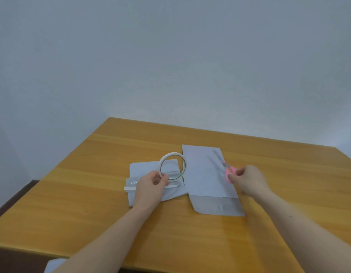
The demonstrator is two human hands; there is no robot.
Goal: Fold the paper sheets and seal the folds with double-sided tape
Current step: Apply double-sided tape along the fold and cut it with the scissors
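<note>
Big wooden table, honey-coloured with visible grain, pushed up against a plain pale wall. Its far edge runs at a slant along the wall and the left edge drops to a dark floor. Lots of bare wood on the left and across the near side, and a fair strip on the far right too.

Two paper pieces sit around the middle. The bigger one, a folded sheet, lies right of centre, long side running near-to-far, pale bluish white, with a greyer flap sticking out at its near end and one clipped corner down there. Just left of it, edges about touching, is a smaller folded sheet, a bit rumpled at its near side, with a clear plastic wrapper lying on its left part.

The left hand pinches the near rim of a roll of double-sided tape, standing it upright on edge over the smaller sheet, so you look straight through the ring. A short white strip seems to run from the roll under the hand.

The right hand is curled round the pink handles of a pair of scissors; the blades lie over the bigger sheet pointing far-left, blurred, so I can't tell if they're parted.

A white corner peeks out at the near left, below the table edge.
</note>
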